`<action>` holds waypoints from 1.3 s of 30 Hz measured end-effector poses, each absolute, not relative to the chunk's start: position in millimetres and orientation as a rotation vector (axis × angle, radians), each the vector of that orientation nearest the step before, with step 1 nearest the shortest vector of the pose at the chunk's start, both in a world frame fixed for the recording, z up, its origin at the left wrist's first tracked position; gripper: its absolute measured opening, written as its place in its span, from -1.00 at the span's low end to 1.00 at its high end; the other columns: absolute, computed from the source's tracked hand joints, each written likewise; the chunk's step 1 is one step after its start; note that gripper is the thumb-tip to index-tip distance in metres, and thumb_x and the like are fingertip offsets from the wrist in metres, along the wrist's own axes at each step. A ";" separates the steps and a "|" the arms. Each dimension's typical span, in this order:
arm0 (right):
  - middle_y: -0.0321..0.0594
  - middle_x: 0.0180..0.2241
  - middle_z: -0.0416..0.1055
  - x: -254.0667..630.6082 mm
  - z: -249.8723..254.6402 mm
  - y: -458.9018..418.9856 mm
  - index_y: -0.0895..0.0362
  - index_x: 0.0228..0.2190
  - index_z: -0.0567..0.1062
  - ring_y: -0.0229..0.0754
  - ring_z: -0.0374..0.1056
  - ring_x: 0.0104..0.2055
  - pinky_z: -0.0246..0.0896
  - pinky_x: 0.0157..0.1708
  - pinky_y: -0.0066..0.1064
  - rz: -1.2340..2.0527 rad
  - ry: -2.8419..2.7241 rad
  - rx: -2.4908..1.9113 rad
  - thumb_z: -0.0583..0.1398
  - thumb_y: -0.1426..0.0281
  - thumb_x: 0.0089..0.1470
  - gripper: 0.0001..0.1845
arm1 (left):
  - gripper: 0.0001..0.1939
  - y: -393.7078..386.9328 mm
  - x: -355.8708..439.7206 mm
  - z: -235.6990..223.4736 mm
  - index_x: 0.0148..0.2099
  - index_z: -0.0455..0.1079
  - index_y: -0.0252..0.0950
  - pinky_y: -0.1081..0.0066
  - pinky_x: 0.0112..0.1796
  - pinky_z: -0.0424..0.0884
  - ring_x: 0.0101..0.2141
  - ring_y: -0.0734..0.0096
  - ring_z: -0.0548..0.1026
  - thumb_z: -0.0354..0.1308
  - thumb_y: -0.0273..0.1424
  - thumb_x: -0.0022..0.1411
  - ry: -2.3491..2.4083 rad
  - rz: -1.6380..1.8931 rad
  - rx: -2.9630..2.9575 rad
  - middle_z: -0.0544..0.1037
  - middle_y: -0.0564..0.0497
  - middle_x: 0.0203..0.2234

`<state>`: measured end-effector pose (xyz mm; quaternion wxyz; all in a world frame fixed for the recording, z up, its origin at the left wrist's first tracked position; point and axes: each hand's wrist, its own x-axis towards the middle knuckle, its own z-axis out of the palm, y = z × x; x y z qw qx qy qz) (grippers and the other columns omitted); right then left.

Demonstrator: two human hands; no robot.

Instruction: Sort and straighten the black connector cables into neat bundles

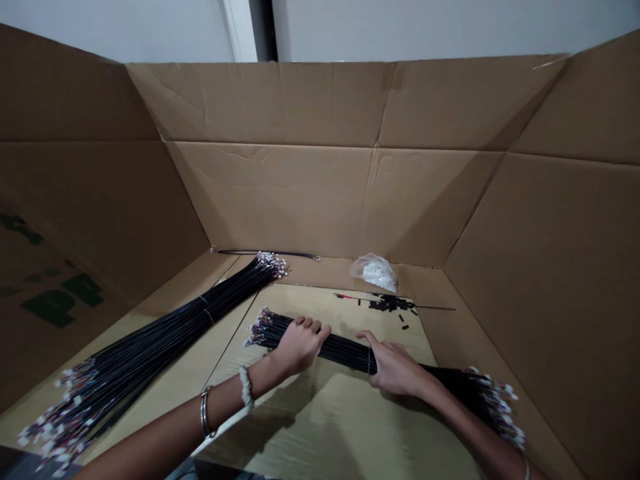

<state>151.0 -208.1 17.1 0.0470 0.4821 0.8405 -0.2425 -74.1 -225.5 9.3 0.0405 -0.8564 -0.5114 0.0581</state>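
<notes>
A bundle of black cables (pixel 345 350) with white connector ends lies across the cardboard surface in front of me. My left hand (pixel 299 345) is curled over the bundle near its left end. My right hand (pixel 395 367) presses down on the bundle's middle, fingers wrapped round it. The bundle's right end (pixel 493 397) fans out past my right forearm. A bangle and a white bracelet sit on my left wrist.
A larger bundle of black cables (pixel 150 350) runs diagonally at the left. A small plastic bag of white parts (pixel 375 272) and scattered black pieces (pixel 393 305) lie farther back. One loose cable (pixel 265 253) lies by the back wall. Tall cardboard walls (pixel 320 193) surround the surface.
</notes>
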 end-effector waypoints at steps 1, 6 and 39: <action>-0.02 -0.15 0.47 151.5 15.5 -208.6 0.16 0.20 0.19 0.05 0.38 -0.14 0.07 -0.23 -0.35 -0.750 2.561 1.464 0.23 0.50 -0.21 -0.13 | -0.76 -226.3 -76.1 8.2 -0.04 0.31 -0.32 0.20 -0.20 0.36 -0.21 0.13 0.49 -0.05 -0.54 0.27 -1.564 0.192 -2.641 0.51 -0.16 -0.22; -0.03 -0.13 0.46 159.9 5.0 -211.5 0.14 0.19 0.21 0.06 0.37 -0.10 0.09 -0.17 -0.32 -0.773 2.555 1.442 0.20 0.52 -0.24 -0.13 | -0.65 -231.3 -93.0 1.8 0.05 0.29 -0.27 0.15 -0.13 0.35 -0.14 0.09 0.47 0.02 -0.52 0.21 -1.582 0.208 -2.678 0.50 -0.16 -0.14; -0.06 0.11 0.38 182.0 -6.0 -235.0 0.12 0.19 0.27 0.03 0.34 0.07 0.18 -0.03 -0.30 -0.421 2.737 1.321 0.08 0.64 -0.13 -0.21 | -0.61 -231.0 -138.8 -5.0 -0.11 0.34 -0.23 0.29 -0.15 0.34 -0.24 0.22 0.53 0.18 -0.50 -0.06 -1.647 0.123 -2.858 0.57 -0.05 -0.27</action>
